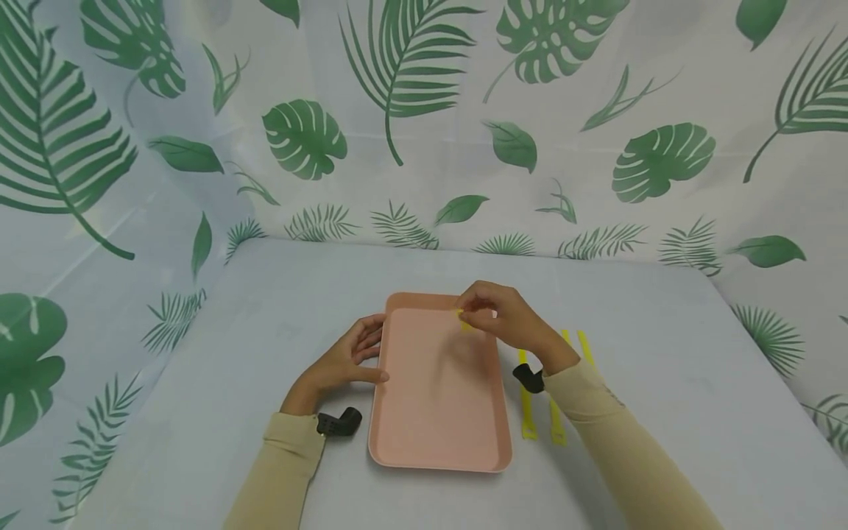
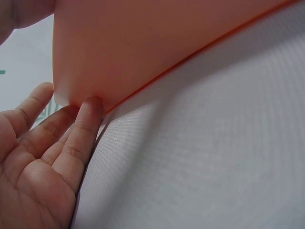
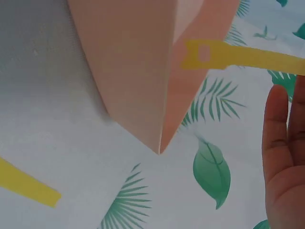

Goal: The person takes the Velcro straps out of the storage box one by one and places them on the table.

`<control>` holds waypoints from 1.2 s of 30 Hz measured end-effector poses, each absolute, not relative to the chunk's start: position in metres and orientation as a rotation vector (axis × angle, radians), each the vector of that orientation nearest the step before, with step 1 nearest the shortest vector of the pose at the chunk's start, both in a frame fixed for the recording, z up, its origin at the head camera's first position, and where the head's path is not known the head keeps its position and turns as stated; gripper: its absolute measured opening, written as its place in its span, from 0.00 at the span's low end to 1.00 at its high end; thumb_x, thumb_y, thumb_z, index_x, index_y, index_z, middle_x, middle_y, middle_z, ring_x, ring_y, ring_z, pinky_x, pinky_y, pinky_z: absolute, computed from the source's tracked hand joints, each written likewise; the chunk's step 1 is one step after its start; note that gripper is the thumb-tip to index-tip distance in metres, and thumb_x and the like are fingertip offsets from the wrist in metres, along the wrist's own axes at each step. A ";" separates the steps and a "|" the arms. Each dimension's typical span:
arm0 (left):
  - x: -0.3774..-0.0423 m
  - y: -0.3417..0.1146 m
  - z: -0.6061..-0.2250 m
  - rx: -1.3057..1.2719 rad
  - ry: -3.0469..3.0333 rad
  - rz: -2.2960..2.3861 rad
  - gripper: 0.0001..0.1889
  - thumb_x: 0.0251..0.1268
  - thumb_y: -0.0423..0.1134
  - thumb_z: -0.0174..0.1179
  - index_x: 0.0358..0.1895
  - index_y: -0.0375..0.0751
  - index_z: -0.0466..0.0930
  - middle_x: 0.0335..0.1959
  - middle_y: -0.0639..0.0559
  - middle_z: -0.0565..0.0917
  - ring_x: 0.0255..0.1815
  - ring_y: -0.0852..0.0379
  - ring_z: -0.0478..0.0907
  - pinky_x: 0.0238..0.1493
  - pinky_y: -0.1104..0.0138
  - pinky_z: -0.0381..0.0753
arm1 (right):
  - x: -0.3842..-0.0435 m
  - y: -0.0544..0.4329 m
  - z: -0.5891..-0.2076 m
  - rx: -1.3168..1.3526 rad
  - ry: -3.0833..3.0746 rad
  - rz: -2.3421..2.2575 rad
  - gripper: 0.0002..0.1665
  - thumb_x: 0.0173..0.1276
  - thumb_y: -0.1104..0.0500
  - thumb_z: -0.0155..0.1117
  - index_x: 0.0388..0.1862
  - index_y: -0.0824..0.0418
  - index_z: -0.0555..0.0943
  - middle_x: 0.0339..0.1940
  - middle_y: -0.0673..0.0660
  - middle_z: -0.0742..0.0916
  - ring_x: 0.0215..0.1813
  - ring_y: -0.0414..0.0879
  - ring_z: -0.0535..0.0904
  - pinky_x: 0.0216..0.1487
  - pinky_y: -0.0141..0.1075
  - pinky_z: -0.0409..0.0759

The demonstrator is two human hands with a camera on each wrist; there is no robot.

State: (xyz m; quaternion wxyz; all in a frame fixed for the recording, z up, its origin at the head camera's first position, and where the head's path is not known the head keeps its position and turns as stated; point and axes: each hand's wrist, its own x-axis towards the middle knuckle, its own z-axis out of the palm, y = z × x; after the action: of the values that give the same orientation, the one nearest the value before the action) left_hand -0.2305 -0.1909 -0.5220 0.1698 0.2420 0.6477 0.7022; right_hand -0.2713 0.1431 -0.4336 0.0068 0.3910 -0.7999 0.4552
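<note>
A pink rectangular tray [image 1: 433, 397] lies lengthwise in front of me. At its left edge is my left hand [image 1: 341, 362], thumb at the rim and fingers spread along the outer side. The left wrist view has its fingertips [image 2: 90, 107] touching the tray's outer wall. Above the tray's far right corner, my right hand [image 1: 498, 313] pinches a yellow strap [image 3: 262, 59]. The strap's wide, slotted end points away from the fingers in the right wrist view; in the head view the hand hides most of it.
More yellow straps [image 1: 528, 412] lie on the white tabletop [image 1: 649, 383] right of the tray, partly hidden by the right forearm. A white leaf-printed cloth [image 1: 450, 147] hangs behind and at both sides. Each wrist wears a small black camera [image 1: 341, 422].
</note>
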 end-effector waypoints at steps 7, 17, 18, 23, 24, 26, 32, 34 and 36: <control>-0.231 -0.189 -0.523 0.690 1.843 1.993 0.60 0.57 0.34 0.84 0.84 0.23 0.47 0.86 0.25 0.53 0.87 0.28 0.50 0.73 0.72 0.75 | -0.269 0.153 -0.429 1.025 -2.500 1.675 0.04 0.74 0.77 0.65 0.44 0.74 0.80 0.39 0.58 0.86 0.42 0.40 0.85 0.48 0.30 0.88; -0.229 -0.190 -0.522 0.677 1.846 1.990 0.59 0.58 0.34 0.83 0.84 0.25 0.47 0.86 0.25 0.53 0.86 0.29 0.51 0.73 0.71 0.75 | -0.261 0.169 -0.430 0.689 -2.533 2.005 0.15 0.81 0.73 0.59 0.61 0.76 0.71 0.44 0.53 0.83 0.46 0.41 0.87 0.48 0.38 0.92; -0.229 -0.190 -0.521 0.678 1.846 1.989 0.59 0.58 0.33 0.83 0.84 0.25 0.47 0.86 0.25 0.53 0.86 0.29 0.51 0.73 0.71 0.75 | -0.260 0.170 -0.430 0.660 -2.535 2.028 0.15 0.81 0.72 0.59 0.62 0.75 0.71 0.44 0.53 0.83 0.46 0.41 0.87 0.48 0.38 0.92; -0.229 -0.190 -0.520 0.670 1.852 1.984 0.59 0.58 0.32 0.82 0.84 0.24 0.47 0.86 0.26 0.52 0.87 0.29 0.50 0.73 0.72 0.74 | -0.257 0.175 -0.431 0.565 -2.575 2.086 0.17 0.82 0.69 0.59 0.65 0.73 0.69 0.41 0.53 0.85 0.45 0.43 0.86 0.48 0.38 0.92; -0.229 -0.189 -0.519 0.667 1.849 1.984 0.59 0.58 0.31 0.82 0.84 0.24 0.47 0.86 0.26 0.52 0.87 0.29 0.51 0.73 0.72 0.74 | -0.256 0.176 -0.431 0.549 -2.590 2.085 0.19 0.82 0.69 0.58 0.66 0.74 0.69 0.41 0.53 0.85 0.44 0.43 0.86 0.48 0.38 0.92; -0.229 -0.189 -0.519 0.665 1.846 1.983 0.59 0.58 0.31 0.81 0.84 0.24 0.47 0.86 0.26 0.51 0.87 0.29 0.50 0.73 0.72 0.74 | -0.255 0.178 -0.431 0.513 -2.612 2.102 0.21 0.83 0.68 0.58 0.68 0.75 0.67 0.39 0.53 0.84 0.44 0.43 0.85 0.47 0.38 0.92; -0.230 -0.188 -0.521 0.678 1.849 1.977 0.59 0.59 0.31 0.81 0.84 0.23 0.46 0.86 0.25 0.51 0.86 0.27 0.51 0.74 0.71 0.75 | -0.249 0.185 -0.431 0.400 -2.668 2.146 0.26 0.84 0.67 0.57 0.72 0.76 0.63 0.39 0.53 0.83 0.42 0.44 0.83 0.45 0.37 0.91; -0.229 -0.189 -0.520 0.669 1.841 1.982 0.59 0.59 0.32 0.82 0.84 0.24 0.46 0.86 0.25 0.51 0.86 0.27 0.51 0.73 0.71 0.74 | -0.248 0.188 -0.432 0.380 -2.686 2.148 0.25 0.83 0.66 0.58 0.71 0.74 0.64 0.39 0.53 0.83 0.41 0.44 0.83 0.45 0.38 0.91; -0.228 -0.189 -0.520 0.658 1.840 1.985 0.60 0.58 0.32 0.82 0.84 0.24 0.46 0.86 0.26 0.51 0.86 0.27 0.52 0.74 0.71 0.74 | -0.246 0.191 -0.433 0.378 -2.696 2.157 0.23 0.83 0.66 0.59 0.70 0.72 0.65 0.39 0.52 0.83 0.41 0.44 0.83 0.44 0.38 0.91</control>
State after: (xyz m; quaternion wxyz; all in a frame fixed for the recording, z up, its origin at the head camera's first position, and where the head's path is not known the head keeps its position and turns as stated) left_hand -0.2281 -0.1888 -0.5198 0.1770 0.2326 0.6500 0.7015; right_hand -0.2463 0.1912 -0.4328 -0.1652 0.1075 -0.7654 0.6126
